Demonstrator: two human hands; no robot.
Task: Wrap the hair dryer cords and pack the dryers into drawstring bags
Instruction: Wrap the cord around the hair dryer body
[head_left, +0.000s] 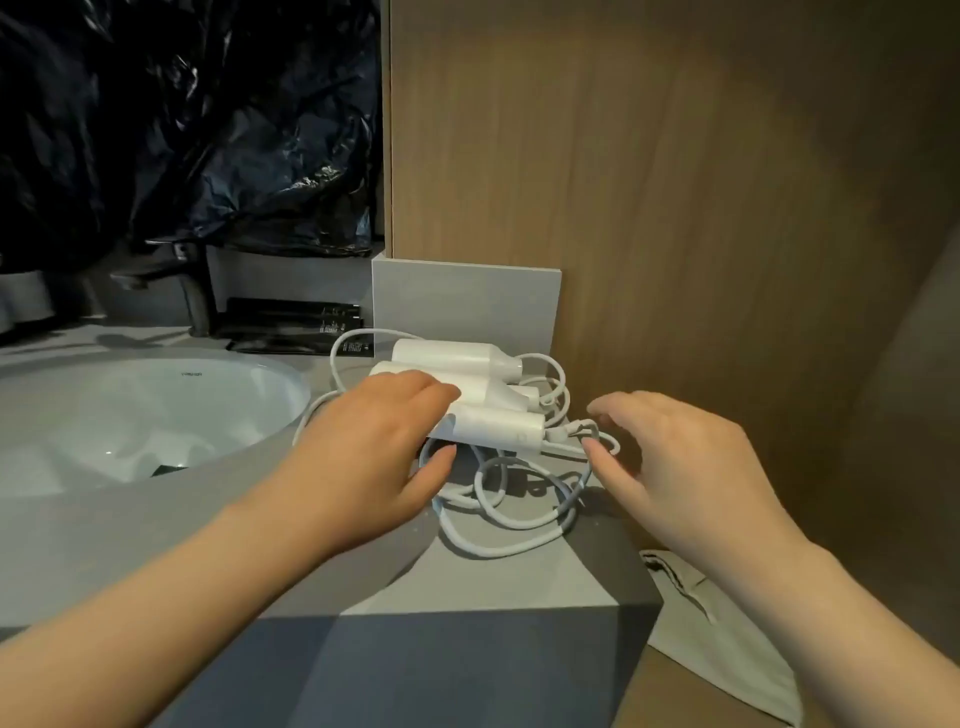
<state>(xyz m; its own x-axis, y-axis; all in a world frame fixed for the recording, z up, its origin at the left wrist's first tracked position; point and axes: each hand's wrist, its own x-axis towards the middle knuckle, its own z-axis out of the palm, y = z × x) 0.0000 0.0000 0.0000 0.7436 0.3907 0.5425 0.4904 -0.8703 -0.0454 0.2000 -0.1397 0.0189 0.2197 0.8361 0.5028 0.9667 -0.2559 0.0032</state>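
Three white hair dryers lie side by side on the grey counter (493, 577): the far one (452, 356), the middle one (485, 389) and the near one (498, 428). Their white cords (498, 499) sprawl in tangled loops in front of them. My left hand (374, 447) rests over the left ends of the middle and near dryers, fingers spread, thumb under the near one. My right hand (660, 457) hovers at the right of the pile, fingers apart, with its fingertips at the cord end near the near dryer's handle. A cream drawstring bag (727, 634) lies lower right, off the counter.
A white sink basin (130, 415) is set in the counter at left, with a dark tap (192, 291) behind it. Black sachets (296, 327) lie behind the dryers. A wooden panel (649, 182) rises at the right. Dark plastic sheeting (182, 119) hangs at the back left.
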